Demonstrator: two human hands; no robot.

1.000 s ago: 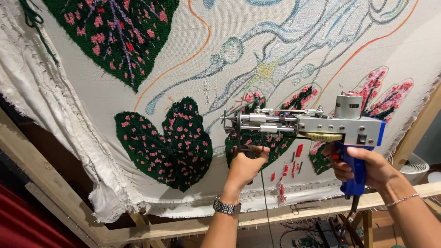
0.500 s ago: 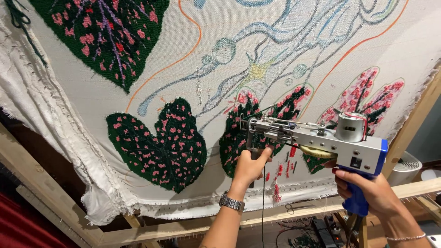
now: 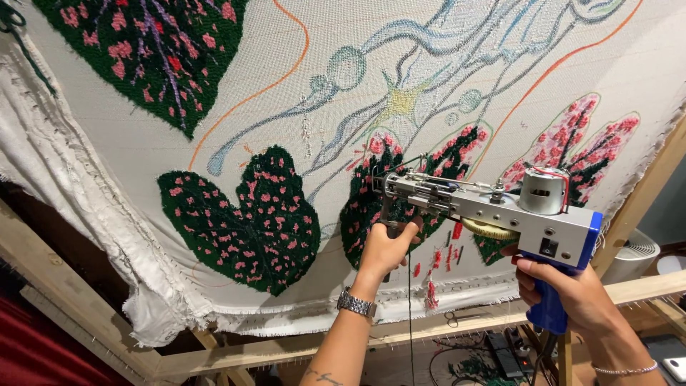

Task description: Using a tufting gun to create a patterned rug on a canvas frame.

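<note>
Against the stretched white backing cloth [image 3: 236, 121], right of the tufted dark green leaf with pink spots [image 3: 243, 218], my silver metal tufting gun with blue grip [image 3: 493, 214] presses its tip; my left hand [image 3: 386, 250] clenches the front handle; my right hand [image 3: 564, 289] grasps the blue grip; a wooden frame rail [image 3: 286, 350] runs below.

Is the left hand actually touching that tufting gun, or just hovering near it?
Touching. The head view shows the left hand with fingers curled round the front handle under the tufting gun, no gap visible.
</note>
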